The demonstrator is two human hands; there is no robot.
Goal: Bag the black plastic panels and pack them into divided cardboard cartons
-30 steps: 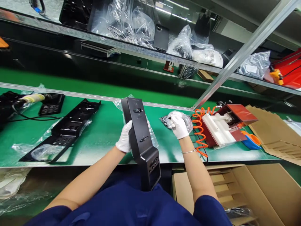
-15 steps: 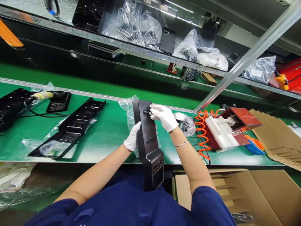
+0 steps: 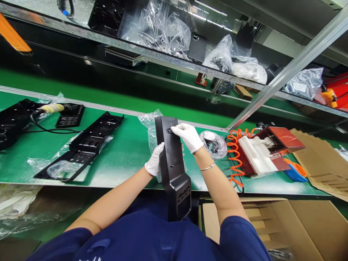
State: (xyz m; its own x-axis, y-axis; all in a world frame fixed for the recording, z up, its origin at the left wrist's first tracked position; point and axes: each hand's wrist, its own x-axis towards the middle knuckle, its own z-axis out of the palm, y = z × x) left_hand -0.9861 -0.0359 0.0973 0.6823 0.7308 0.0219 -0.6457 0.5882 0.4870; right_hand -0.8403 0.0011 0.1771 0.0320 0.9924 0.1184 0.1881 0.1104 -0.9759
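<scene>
A long black plastic housing (image 3: 173,156) is held up in front of my body, its stepped end with several round holes and a rectangular opening toward me. My left hand (image 3: 154,159), in a white glove, wraps around its left edge from behind; fingertips show at the right edge. My gloved right hand (image 3: 189,137) pinches at a small dark slot near the housing's far end. Whatever lies between those fingertips is too small to make out. Clear plastic film (image 3: 150,121) lies on the bench behind the housing.
Left on the green bench (image 3: 130,152) lie another black housing (image 3: 84,145) and a yellow-wrapped tool (image 3: 51,108). Rightward are a bag of small black parts (image 3: 213,145), a coiled orange hose (image 3: 233,156), a red-and-white fixture (image 3: 257,154) and a blue bowl (image 3: 295,172). An open carton (image 3: 304,217) stands below.
My right fingertips have shifted slightly onto the slot and closed more tightly there. My left hand keeps its hold on the housing; the whole view has shifted slightly.
</scene>
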